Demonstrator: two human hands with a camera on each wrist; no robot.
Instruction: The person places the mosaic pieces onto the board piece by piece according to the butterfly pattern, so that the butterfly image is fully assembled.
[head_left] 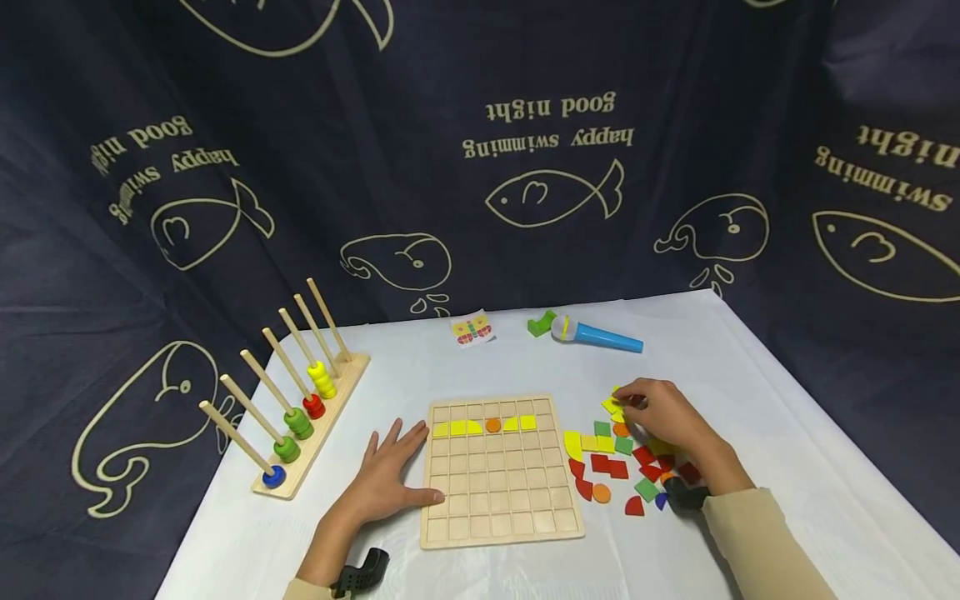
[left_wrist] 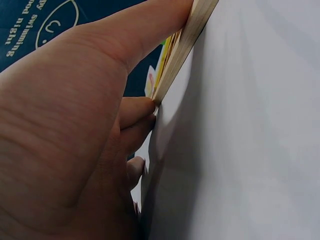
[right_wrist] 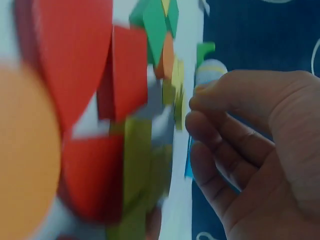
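A wooden grid board [head_left: 501,479] lies in the middle, with several yellow pieces and one orange disc [head_left: 492,425] in a row near its far edge. My left hand [head_left: 390,479] rests at the board's left side, fingers spread, thumb on its rim; the left wrist view shows the thumb against the board's edge [left_wrist: 186,45]. My right hand [head_left: 663,412] is bent over the loose pieces right of the board, its fingertips drawn together right at some yellow pieces [head_left: 611,406]. In the right wrist view, I cannot tell whether the fingertips [right_wrist: 197,102] pinch a piece.
Red pieces [head_left: 618,469], green squares [head_left: 623,446] and other loose shapes lie right of the board. A bead-peg stand [head_left: 330,429] is at left. Along the back are a butterfly picture card [head_left: 472,329], a green block [head_left: 542,323] and a blue toy microphone [head_left: 607,337], before a dark curtain.
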